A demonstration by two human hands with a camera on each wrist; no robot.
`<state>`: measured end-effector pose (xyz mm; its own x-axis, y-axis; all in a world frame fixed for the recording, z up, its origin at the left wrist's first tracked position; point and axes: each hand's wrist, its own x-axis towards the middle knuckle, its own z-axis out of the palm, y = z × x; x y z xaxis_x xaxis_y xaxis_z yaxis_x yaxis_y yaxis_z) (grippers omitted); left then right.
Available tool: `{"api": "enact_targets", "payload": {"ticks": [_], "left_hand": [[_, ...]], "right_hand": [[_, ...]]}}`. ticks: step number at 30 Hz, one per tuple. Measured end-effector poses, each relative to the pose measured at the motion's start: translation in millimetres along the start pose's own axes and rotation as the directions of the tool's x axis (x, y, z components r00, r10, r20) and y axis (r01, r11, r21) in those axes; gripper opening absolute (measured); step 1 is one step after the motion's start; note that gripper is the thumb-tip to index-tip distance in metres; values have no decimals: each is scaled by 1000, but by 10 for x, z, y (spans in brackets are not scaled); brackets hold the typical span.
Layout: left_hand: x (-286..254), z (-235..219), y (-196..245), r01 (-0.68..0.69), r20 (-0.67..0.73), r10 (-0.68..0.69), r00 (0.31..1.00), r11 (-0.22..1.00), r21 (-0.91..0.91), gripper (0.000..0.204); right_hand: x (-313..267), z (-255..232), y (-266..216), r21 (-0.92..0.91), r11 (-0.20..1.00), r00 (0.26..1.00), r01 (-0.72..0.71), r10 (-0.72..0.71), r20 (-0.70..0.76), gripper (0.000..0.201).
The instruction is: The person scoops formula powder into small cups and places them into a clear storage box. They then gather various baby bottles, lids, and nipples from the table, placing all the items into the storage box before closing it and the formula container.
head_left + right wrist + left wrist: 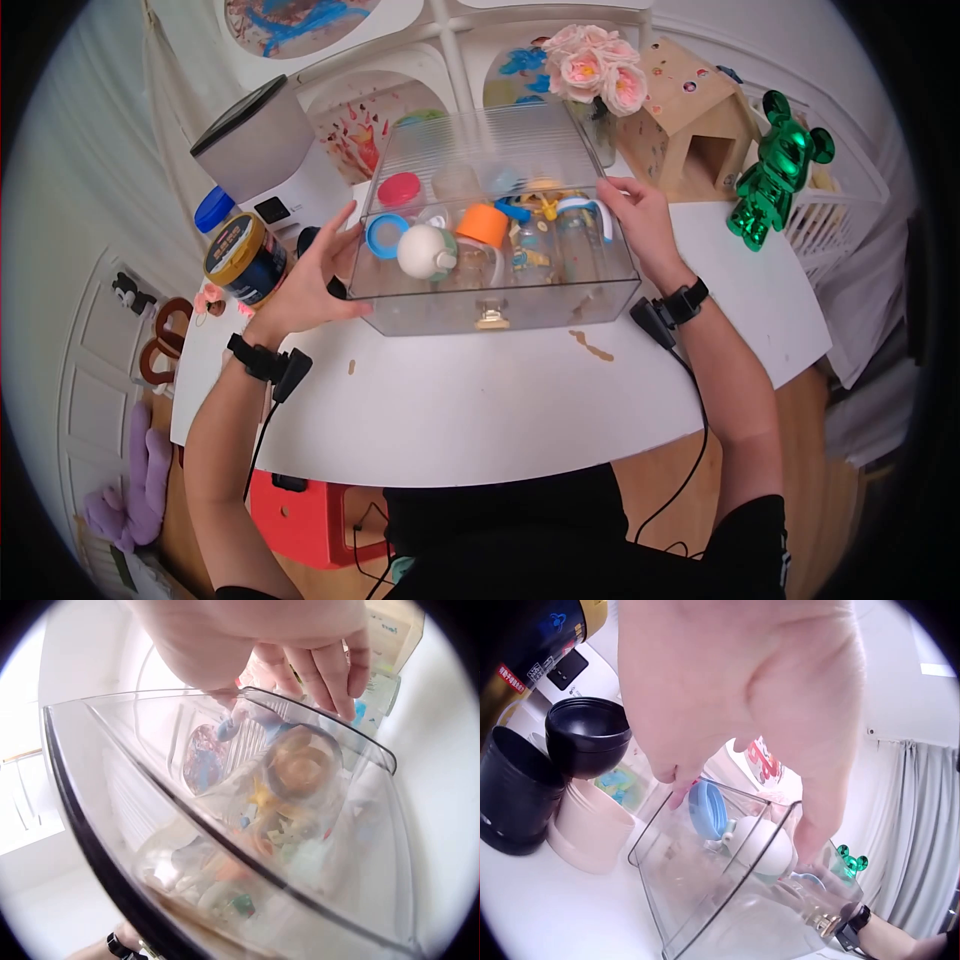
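The white bench (450, 420) spans the middle of the head view, its curved near edge low in the frame, with open surface between that edge and the box. The transparent box (425, 318) sits at upper centre, near the back, loaded; its ribbed lid (470, 135) looks down over the contents, so filling seems well along, though I cannot tell whether it is fully seated. At upper right, the wooden house (690, 110) and shiny green figure (780, 165) limit room behind; more bare surface lies to the figure's near side. The left hand (310, 280) grips the box's left end, thumb at the front corner and fingers along the side. The right hand (650, 228) is partly open, thumb touching the lid's right rim, fingers fairly straight outside it; how firmly, I cannot tell. The tub (245, 262) crowds the left side, as do the dark cups (517, 791) at left in the left wrist view. Inside are a white-topped bottle (422, 252), an orange cap (482, 226) and a blue ring (387, 237). The small front latch (492, 314) may need checking; whether it is fastened is unclear.
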<state>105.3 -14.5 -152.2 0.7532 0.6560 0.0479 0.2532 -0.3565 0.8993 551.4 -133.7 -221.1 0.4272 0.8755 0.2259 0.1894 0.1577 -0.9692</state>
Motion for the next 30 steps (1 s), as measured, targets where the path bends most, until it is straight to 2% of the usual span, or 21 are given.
{"api": "enact_targets", "payload": {"ticks": [1, 3, 5, 7, 10, 13, 16, 19, 22, 23, 26, 29, 30], "left_hand": [[16, -3, -2, 10, -33, -11, 999, 999, -32, 156], [31, -49, -16, 20, -31, -20, 999, 1000, 16, 155], [57, -100, -53, 15, -18, -13, 1000, 995, 100, 155], [100, -126, -77, -9, -2, 10, 1000, 976, 219, 155], [206, -68, -66, -121, 71, 110, 991, 979, 167, 150], [152, -103, -1, -17, 23, 7, 1000, 890, 455, 139], [83, -42, 24, -36, -9, 47, 999, 870, 492, 125], [74, -51, 135, -37, 15, 36, 999, 716, 697, 120], [128, -16, 378, -91, 108, -12, 994, 459, 884, 121], [158, -28, 355, -165, 158, 50, 986, 379, 910, 121], [213, -44, 384, -191, 190, 35, 981, 320, 928, 119], [173, 29, 484, -140, 135, 38, 990, 297, 945, 124], [165, 68, 571, -126, 131, 8, 991, 333, 934, 124]], "right_hand": [[8, 5, -34, -24, 1000, 1000, 5, -5, -19, 51], [71, -97, -8, -81, 997, 997, -9, 15, 71, 57], [62, -158, 18, -27, 999, 989, -47, 50, 137, 64], [-2, -159, -66, 137, 984, 978, -111, 84, 190, 72], [-68, -153, -182, -11, 1000, 961, -23, 25, 274, 86], [-25, -142, -81, -75, 997, 935, -14, 39, 353, 95], [-94, -81, -119, -42, 999, 941, 18, -3, 337, 101], [-33, -102, -35, -58, 998, 939, 24, -3, 345, 99], [-43, -99, -49, -35, 999, 938, 32, -18, 347, 98], [-51, -95, -59, -21, 999, 936, 34, -24, 350, 97], [-68, -69, -106, 17, 999, 934, 50, -53, 353, 94], [-107, -67, -142, 31, 998, 936, 60, -67, 345, 92], [-103, -68, -133, 33, 998, 936, 56, -64, 345, 91]]}}
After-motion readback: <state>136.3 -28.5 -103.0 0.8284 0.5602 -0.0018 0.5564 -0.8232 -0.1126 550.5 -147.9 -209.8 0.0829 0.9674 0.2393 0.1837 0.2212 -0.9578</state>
